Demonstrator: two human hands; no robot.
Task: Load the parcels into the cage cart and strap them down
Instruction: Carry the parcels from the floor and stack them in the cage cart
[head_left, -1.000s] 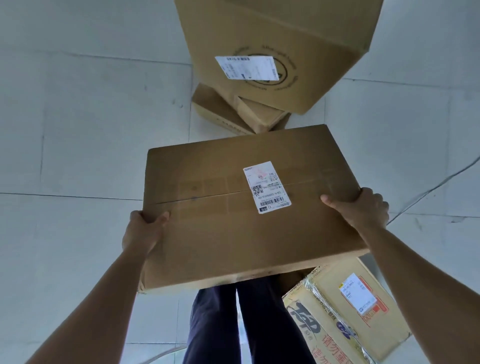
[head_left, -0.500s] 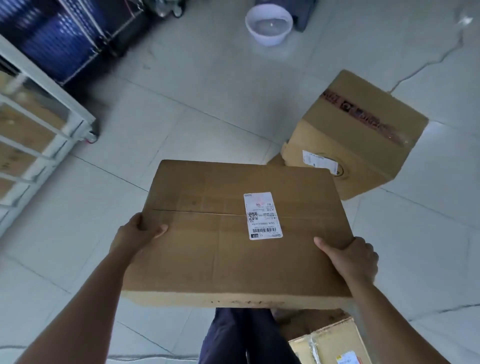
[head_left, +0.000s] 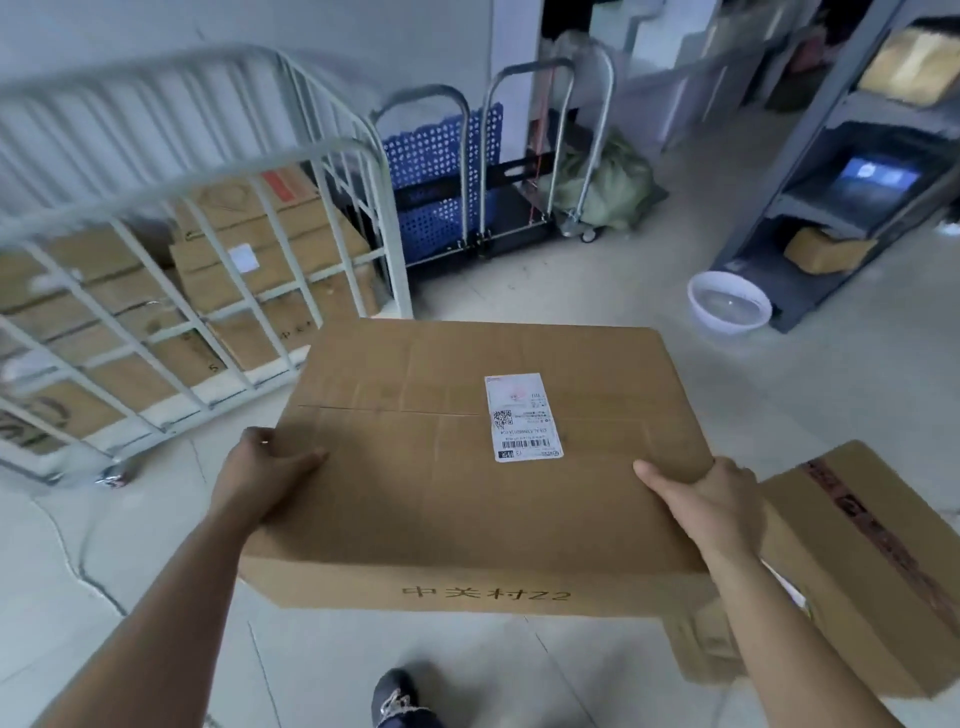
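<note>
- Flat brown cardboard parcel (head_left: 467, 467) is held off the floor, long axis running 9 to 3. Left hand (head_left: 260, 478) and right hand (head_left: 711, 504) grip the near corners, thumbs on top, fingers (head_left: 740, 475) curled round the edges.
- White wire cage cart (head_left: 389, 234), part-loaded, sits at 10 o'clock, so the left hand is nearer.
- My guess: the side rail needs clearing. Taped brown box (head_left: 857, 561) is at 4, round white plastic basin (head_left: 727, 306) at 1.

Parcel (head_left: 483, 467) — now nearer cage cart (head_left: 171, 408)
</note>
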